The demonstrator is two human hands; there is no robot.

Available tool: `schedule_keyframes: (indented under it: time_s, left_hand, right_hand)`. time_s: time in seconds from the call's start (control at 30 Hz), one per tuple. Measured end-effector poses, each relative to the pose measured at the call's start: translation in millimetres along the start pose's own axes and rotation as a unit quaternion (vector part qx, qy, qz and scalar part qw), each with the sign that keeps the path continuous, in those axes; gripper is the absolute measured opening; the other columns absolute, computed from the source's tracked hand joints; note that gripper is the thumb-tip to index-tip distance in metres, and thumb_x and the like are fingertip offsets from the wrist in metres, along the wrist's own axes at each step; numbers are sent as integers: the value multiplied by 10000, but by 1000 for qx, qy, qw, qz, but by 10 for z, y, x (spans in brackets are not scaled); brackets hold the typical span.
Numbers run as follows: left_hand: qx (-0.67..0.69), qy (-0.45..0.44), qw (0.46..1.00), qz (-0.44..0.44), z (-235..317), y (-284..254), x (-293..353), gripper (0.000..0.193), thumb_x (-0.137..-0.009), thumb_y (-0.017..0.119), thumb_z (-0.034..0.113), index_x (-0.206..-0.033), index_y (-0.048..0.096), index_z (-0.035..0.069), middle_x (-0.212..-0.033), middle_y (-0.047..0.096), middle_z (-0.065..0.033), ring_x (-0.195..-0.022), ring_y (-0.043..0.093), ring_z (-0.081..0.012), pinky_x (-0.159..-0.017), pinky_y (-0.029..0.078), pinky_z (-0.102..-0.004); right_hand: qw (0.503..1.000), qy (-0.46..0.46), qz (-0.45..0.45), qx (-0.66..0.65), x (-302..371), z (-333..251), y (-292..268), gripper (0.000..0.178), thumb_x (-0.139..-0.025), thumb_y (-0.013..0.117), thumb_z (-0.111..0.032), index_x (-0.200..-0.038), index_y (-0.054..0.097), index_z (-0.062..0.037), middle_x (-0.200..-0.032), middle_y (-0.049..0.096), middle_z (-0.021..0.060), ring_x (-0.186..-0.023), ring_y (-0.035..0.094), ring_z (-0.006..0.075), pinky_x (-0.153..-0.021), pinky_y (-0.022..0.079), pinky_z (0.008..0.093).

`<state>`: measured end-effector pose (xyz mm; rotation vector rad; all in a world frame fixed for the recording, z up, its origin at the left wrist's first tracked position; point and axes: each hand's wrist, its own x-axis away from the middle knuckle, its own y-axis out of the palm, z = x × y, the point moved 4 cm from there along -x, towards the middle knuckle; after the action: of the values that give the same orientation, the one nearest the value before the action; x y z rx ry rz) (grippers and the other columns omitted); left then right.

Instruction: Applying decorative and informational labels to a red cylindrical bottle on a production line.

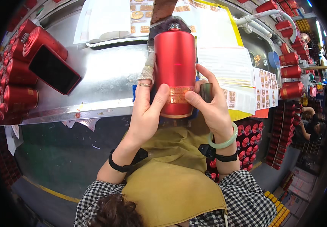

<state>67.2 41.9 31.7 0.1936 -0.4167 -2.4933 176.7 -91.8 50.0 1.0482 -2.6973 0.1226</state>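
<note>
A glossy red bottle (175, 56) lies in front of me, its neck pointing away and its base toward me. A gold embossed label (177, 95) wraps the body near the base. My left hand (146, 113) grips the bottle's left side, thumb at the label's left end; one finger wears a whitish cloth sleeve (148, 70). From the right my right hand (214, 108) holds it, thumb pressed on the label's right end. Beside those fingers shows a small dark, shiny cylinder (206, 92), which I cannot identify. The bottle's neck is close to a dark metal bracket (163, 28).
On the metal table (106, 79) a black phone (54, 70) leans against red bottles (20, 102) at the left. Gold label sheets (267, 89) and white papers (224, 64) lie right. A white pipe (273, 13) arches far right. Another person (312, 126) works beyond.
</note>
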Motion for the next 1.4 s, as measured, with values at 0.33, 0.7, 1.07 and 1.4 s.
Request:
schedule_keyframes:
  time_s: [0.33, 0.7, 1.07, 1.4]
  left_hand:
    - [-52, 1, 999, 2, -69, -55, 4, 641, -1100, 540, 164, -1631, 242, -36, -1602, 392, -174, -1462, 408, -246, -1216, 319, -389]
    - [-60, 13, 998, 2, -124, -159, 121, 751, -999, 702, 251, -1614, 363, -14, -1658, 343, -279, -1539, 339, -373, -1257, 232, -471]
    - [-368, 181, 912, 22, -137, -179, 371, 792, -791, 832, -37, -1524, 540, 29, -1577, 528, -189, -1432, 539, -330, -1167, 439, -412]
    - [-370, 195, 908, 39, -85, -126, 398, 780, -806, 829, -64, -1524, 540, 28, -1549, 553, -199, -1324, 631, -260, -1057, 534, -349]
  right_hand:
    - [1000, 1, 3, 0, -2, -22, 20, 818, -897, 861, -128, -1562, 404, 6, -923, 508, -30, -811, 435, 45, -776, 411, 199]
    - [1000, -11, -5, 11, -23, -23, -6, 815, -906, 855, -142, -1559, 399, 26, -916, 512, -29, -799, 434, 44, -764, 420, 201]
    - [967, -220, 41, 126, 25, -408, -124, 451, -1015, 618, -20, -1443, 475, 6, -1102, 642, 93, -958, 626, 157, -898, 515, 303]
    - [833, -401, -50, 377, 163, -785, 11, 280, -840, 709, 89, -1093, 727, -27, -938, 713, 113, -897, 653, 300, -774, 537, 394]
